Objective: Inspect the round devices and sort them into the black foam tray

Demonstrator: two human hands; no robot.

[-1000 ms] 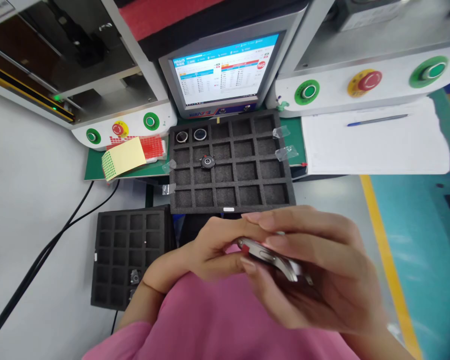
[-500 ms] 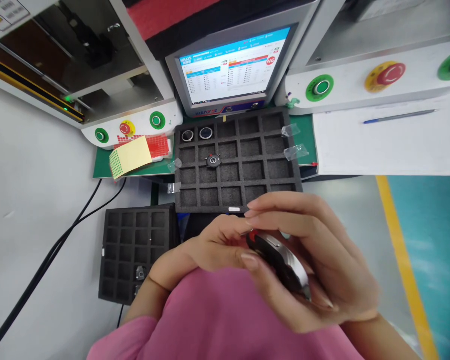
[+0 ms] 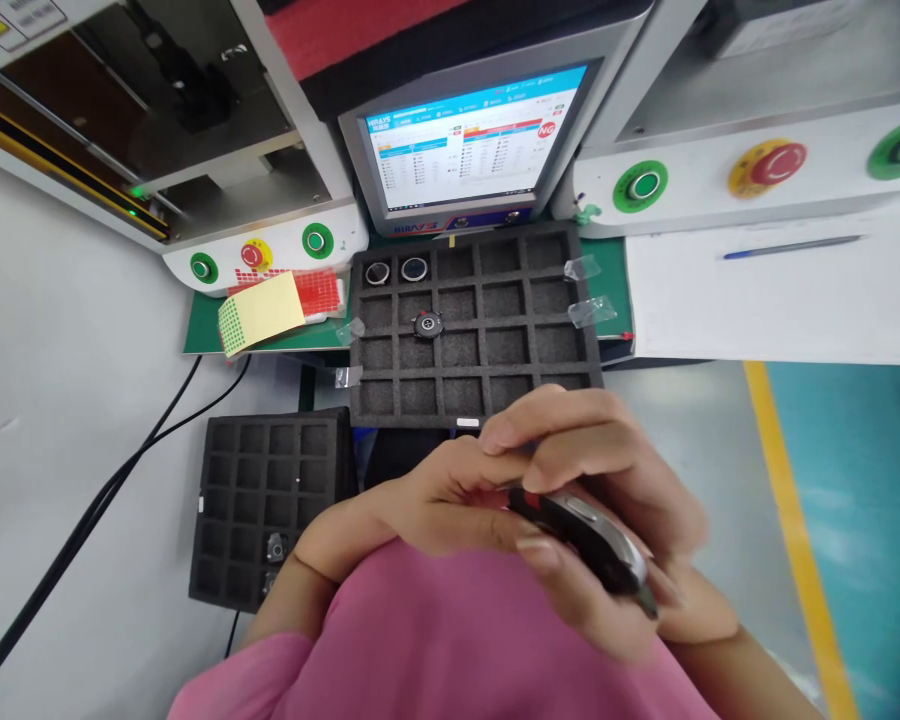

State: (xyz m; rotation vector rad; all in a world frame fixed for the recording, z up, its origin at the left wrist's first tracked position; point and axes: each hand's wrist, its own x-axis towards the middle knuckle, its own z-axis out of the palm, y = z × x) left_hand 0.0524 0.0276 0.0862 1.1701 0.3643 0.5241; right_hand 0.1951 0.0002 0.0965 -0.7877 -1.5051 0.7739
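Close to my chest, my right hand [image 3: 615,470] is wrapped round a black and silver handheld device [image 3: 589,540] with a red end. My left hand [image 3: 435,500] is curled beside it, fingertips pinched against the device's red end; what they pinch is hidden. Just beyond my hands lies a black foam tray [image 3: 472,385] with square pockets. Two rings [image 3: 396,271] sit in its top-left pockets and a round black part [image 3: 428,324] lies a row lower.
A second black foam tray [image 3: 247,500] sits lower left with a small part [image 3: 274,548] in it. A monitor [image 3: 472,145] stands behind the trays. Yellow and red sticker sheets [image 3: 270,305], green and red machine buttons, white paper with a pen [image 3: 791,246], and cables [image 3: 120,480] surround.
My hands have drawn slightly lower and closer to my chest. The right fingers have curled tighter over the device, which has tilted downward to the right.
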